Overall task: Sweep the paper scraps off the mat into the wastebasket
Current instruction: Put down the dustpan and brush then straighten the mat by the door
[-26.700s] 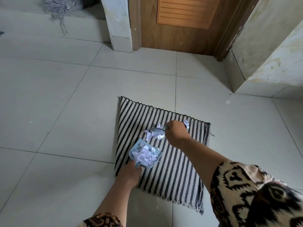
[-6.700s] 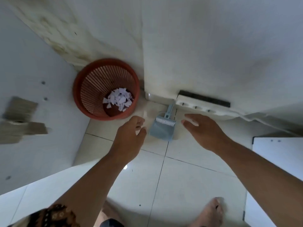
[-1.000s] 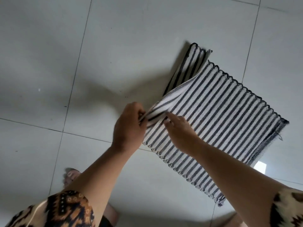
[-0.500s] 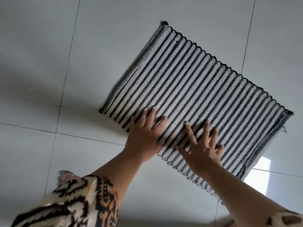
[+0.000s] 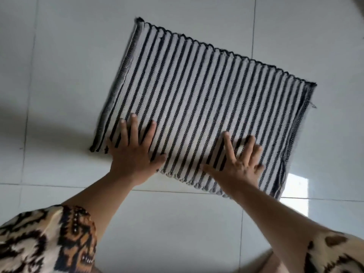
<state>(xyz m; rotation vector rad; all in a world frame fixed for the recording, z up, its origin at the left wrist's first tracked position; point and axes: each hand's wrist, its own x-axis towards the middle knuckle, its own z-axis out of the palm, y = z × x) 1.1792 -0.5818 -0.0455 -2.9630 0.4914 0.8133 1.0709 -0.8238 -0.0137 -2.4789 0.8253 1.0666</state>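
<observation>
Black-and-white striped mat (image 5: 206,89) lies flat on the pale floor tiles (image 5: 59,66), filling the centre and upper right of my head view. I see the left hand (image 5: 132,156) pressing palm-down near its lower left corner, fingers straight and spread, and the right hand (image 5: 236,168) flat on the lower edge, fingers likewise apart; a patterned sleeve (image 5: 39,243) sits in the bottom left corner.
</observation>
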